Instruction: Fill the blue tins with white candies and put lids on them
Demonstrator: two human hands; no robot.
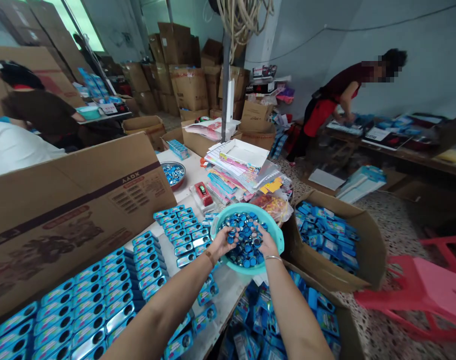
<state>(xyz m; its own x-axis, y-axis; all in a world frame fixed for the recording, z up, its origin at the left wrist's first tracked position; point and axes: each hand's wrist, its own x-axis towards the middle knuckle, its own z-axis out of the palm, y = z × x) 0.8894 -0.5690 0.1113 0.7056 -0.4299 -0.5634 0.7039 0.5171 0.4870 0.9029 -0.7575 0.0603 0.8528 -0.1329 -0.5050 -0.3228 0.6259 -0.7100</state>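
Head view: the left hand [227, 241] grasps a few small round blue-and-silver discs [246, 234] above a turquoise plastic basin [278, 239]; the right hand [267, 242] is half-curled among them, its hold impossible to tell. Keeping both palms low, inside the rim, would let loose discs drop back; sorting with light fingertips should avoid scattering. There is one basin between and beneath the hands, one round metal bowl [183, 175] beyond the left hand, and two brown cardboard boxes [376, 252] of blue packages [331, 245] right and nearer. Discs are too many to count.
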